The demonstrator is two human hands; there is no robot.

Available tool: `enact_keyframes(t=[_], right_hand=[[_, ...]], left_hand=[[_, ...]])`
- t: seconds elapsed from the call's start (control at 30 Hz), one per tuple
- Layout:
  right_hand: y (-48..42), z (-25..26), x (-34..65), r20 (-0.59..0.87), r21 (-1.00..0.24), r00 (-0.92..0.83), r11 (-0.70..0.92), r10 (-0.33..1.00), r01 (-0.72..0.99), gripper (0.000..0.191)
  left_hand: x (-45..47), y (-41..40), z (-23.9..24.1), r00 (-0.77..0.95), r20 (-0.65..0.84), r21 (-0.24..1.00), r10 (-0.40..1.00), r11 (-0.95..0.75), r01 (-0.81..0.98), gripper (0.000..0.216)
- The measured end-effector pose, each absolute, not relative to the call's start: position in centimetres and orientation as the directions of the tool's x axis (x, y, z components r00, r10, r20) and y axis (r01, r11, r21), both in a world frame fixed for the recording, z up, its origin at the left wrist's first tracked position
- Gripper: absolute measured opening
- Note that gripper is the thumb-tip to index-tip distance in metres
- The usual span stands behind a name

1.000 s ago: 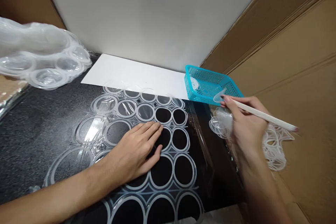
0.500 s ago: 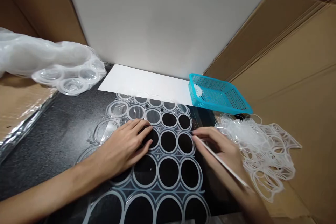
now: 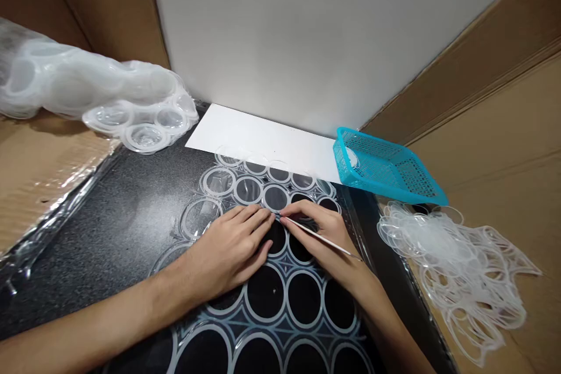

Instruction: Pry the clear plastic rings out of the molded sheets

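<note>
A clear plastic sheet of pale round rings (image 3: 286, 295) lies in rows over the dark speckled table (image 3: 144, 181). My left hand (image 3: 230, 248) rests flat on this sheet, fingers stretched forward and thumb apart, holding nothing. Close beside its fingertips, my right hand (image 3: 328, 234) pinches a slim white pen-like tool (image 3: 324, 238). The tool's rear end slants back over the wrist, and its working tip is hidden at the fingertips, low over the ring pattern. Whether the tip touches the sheet I cannot tell.
A blue plastic basket (image 3: 394, 191) stands at the back right, with white rings (image 3: 352, 158) inside. White board (image 3: 258, 140) lies behind the sheet. Tangled clear offcuts (image 3: 473, 269) heap on cardboard at the right. A roll of ringed plastic (image 3: 100, 87) sits at the left.
My right hand has moved left across the sheet with the white tool, from its right edge to beside my left fingertips. The view has shifted slightly.
</note>
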State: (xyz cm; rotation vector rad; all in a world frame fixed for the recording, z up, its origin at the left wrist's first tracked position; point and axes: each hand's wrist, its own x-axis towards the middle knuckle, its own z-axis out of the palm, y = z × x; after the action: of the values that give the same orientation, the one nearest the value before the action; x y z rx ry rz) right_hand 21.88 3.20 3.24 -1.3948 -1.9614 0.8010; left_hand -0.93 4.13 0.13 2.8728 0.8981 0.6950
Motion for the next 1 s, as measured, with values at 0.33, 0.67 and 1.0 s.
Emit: enact_keyframes(t=[0.33, 0.67, 1.0], right_hand=[[3.4, 3.8, 21.8, 0.104, -0.724, -0.34, 0.306, 0.935, 0.618, 0.009], [3.5, 2.3, 20.7, 0.188, -0.425, -0.468, 0.501, 0.863, 0.753, 0.02], [3.6, 2.3, 20.9, 0.219, -0.526, -0.372, 0.43, 0.902, 0.734, 0.019]], left_hand=[[-0.7, 4.3, 0.2, 0.73, 0.405, 0.19, 0.551, -0.831, 0.522, 0.041], [-0.7, 4.5, -0.4, 0.718, 0.44, 0.224, 0.539, -0.84, 0.494, 0.043], [-0.7, 4.6, 0.0, 0.718, 0.426, 0.215, 0.55, -0.833, 0.51, 0.043]])
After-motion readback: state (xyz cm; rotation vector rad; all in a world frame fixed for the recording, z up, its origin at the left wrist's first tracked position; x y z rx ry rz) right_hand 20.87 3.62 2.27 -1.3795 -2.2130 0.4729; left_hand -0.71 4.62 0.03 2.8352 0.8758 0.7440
